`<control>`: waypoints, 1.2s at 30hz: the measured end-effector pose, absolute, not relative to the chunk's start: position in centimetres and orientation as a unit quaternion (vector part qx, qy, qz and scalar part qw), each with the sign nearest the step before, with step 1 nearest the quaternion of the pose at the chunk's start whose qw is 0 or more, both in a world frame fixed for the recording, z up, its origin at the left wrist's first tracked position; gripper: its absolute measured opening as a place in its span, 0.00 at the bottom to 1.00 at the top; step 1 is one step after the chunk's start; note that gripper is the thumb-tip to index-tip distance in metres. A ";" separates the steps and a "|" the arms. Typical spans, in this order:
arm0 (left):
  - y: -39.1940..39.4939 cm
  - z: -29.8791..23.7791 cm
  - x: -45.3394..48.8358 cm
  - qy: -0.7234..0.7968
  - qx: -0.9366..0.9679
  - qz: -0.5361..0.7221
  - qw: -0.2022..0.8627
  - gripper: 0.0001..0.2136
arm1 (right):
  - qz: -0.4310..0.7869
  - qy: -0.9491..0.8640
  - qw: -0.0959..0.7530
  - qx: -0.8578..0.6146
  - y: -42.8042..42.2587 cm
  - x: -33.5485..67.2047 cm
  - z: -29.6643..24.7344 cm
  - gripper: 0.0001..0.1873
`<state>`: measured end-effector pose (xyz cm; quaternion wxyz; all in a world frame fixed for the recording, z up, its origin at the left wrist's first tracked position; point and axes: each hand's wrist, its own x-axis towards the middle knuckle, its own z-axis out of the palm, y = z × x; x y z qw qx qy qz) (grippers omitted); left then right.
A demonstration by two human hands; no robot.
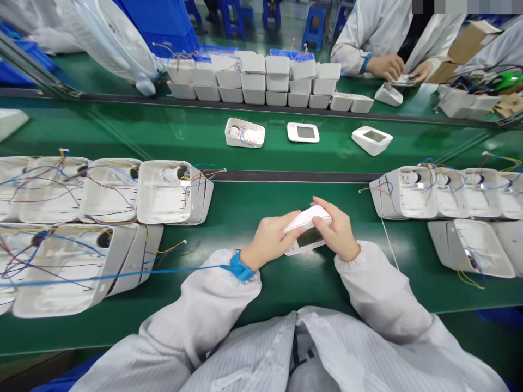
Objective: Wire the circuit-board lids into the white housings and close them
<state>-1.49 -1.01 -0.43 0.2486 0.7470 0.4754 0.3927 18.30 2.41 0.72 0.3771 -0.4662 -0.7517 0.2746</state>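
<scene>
A white device casing with a grey display window [307,231] is held just above the green bench between both my hands. My left hand [267,239] grips its left end with fingers curled round it. My right hand [337,231] is closed over its right end and top. A blue wrist strap [241,268] with a blue cord sits on my left wrist. Both arms are in white sleeves.
Rows of open white housings with coloured wires lie at my left [163,191] and right [412,191]. Three units ride the green conveyor [244,133]. Stacked white casings [278,81] stand beyond. A person's hands [386,66] work across the belt. A white fan [118,38] stands far left.
</scene>
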 end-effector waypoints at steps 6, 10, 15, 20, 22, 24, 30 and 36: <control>-1.7 0.0 -1.1 0.492 0.762 0.375 0.192 0.19 | 0.202 -0.760 0.392 -0.478 2.4 17.8 0.9 0.17; -2.0 0.4 -0.7 0.490 0.764 0.356 0.220 0.19 | 0.176 -0.778 0.380 -0.468 2.8 18.1 1.0 0.16; -2.2 0.3 -0.1 0.491 0.747 0.357 0.272 0.18 | 0.179 -0.783 0.354 -0.479 3.1 18.4 1.3 0.16; -1.6 -0.3 -0.7 0.502 0.708 0.409 0.282 0.18 | 0.215 -0.769 0.375 -0.471 3.3 18.3 0.5 0.24; -1.3 -0.4 -0.9 0.513 0.671 0.440 0.306 0.16 | 0.215 -0.776 0.355 -0.475 3.5 18.5 0.0 0.27; -1.2 -0.4 -0.9 0.521 0.639 0.458 0.334 0.16 | 0.213 -0.788 0.311 -0.487 3.7 18.8 -0.3 0.27; -0.9 -0.9 -0.8 0.520 0.624 0.464 0.353 0.17 | 0.255 -0.766 0.332 -0.488 4.3 19.1 -0.9 0.28; 0.2 -1.9 -1.3 0.524 0.522 0.573 0.352 0.20 | 0.488 -0.671 0.370 -0.418 3.6 17.7 -1.6 0.29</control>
